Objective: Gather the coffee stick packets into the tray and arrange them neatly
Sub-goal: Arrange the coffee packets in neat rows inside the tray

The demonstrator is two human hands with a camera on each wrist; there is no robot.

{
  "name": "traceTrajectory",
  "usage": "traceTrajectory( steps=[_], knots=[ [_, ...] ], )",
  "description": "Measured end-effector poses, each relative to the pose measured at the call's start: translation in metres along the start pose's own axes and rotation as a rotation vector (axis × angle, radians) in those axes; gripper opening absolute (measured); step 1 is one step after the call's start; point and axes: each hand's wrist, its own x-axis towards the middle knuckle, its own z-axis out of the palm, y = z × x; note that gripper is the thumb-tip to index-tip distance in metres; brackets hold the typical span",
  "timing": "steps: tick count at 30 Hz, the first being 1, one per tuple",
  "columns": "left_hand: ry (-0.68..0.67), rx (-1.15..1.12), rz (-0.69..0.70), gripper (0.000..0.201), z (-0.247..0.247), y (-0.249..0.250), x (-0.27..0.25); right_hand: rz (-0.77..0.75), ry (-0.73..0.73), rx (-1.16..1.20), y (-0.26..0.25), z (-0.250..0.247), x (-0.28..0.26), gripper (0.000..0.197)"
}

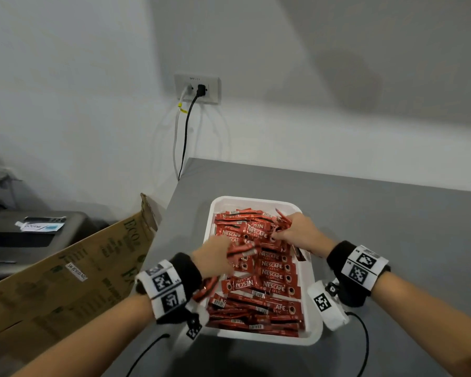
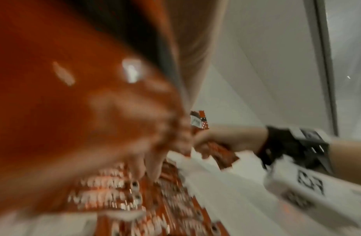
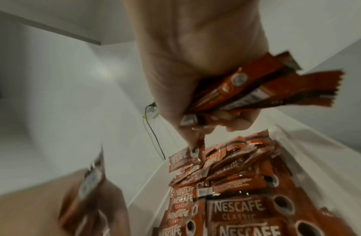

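Packets: red coffee stick packets (image 1: 272,270) fill a white tray, lying mostly crosswise in loose, overlapping layers; several sit askew at the far end.
Right fingers: the fingers (image 3: 234,118) are curled round a small bundle of packets (image 3: 262,89), whose ends fan out past the palm; the thumb and forefinger tips also pinch the end of one packet lying on the pile.
Right hand: the right hand (image 1: 297,232) sits over the far right part of the tray, knuckles up, with its bundle sticking out towards the far rim.
Left fingers: blurred in the left wrist view; they reach down to the packets, but whether they grasp any cannot be told there.
Left hand: the left hand (image 1: 215,254) is over the left middle of the tray, with a few packets (image 1: 241,250) bunched at its fingertips; the right wrist view shows packets against its palm.
Wrists: each wrist wears a black band with white marker blocks, and a thin black cable trails from each.
Tray: the tray (image 1: 314,295) rests on a grey counter (image 1: 392,213), near its left edge.
Surroundings: an open cardboard box (image 1: 74,278) stands just left of the counter; a wall socket (image 1: 197,88) holds a black and a white plug.
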Motion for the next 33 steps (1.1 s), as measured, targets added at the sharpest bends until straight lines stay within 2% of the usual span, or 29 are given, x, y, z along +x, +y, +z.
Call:
traceTrajectory(
  steps=[3,6,15,18,21,26,28,33],
  knots=[
    [-0.142,0.191,0.002,0.036,0.025,0.013,0.006,0.008,0.048,0.002,-0.003,-0.003,0.0,0.024],
    [-0.221,0.351,-0.029,0.048,0.033,0.021,0.012,0.03,0.053,0.024,0.001,-0.004,-0.003,0.02],
    [-0.339,0.538,-0.017,0.064,0.033,0.035,0.02,0.036,0.079,0.073,0.014,-0.011,-0.007,0.013],
    [-0.352,0.537,0.008,0.067,0.034,0.036,0.02,0.015,0.091,0.083,0.014,-0.014,-0.008,0.01],
    [-0.35,0.519,0.024,0.06,0.034,0.034,0.02,0.01,0.096,0.07,0.018,-0.013,-0.007,0.011],
    [-0.369,0.49,0.023,0.064,0.032,0.031,0.017,-0.006,-0.031,0.033,0.029,-0.004,-0.01,0.013],
    [-0.366,0.522,0.054,0.063,0.027,0.032,0.015,-0.023,-0.063,-0.009,0.032,-0.003,-0.012,0.018],
    [-0.396,0.497,0.178,0.057,0.028,0.032,0.006,-0.036,-0.048,-0.048,0.034,-0.006,-0.013,0.015]
  ],
)
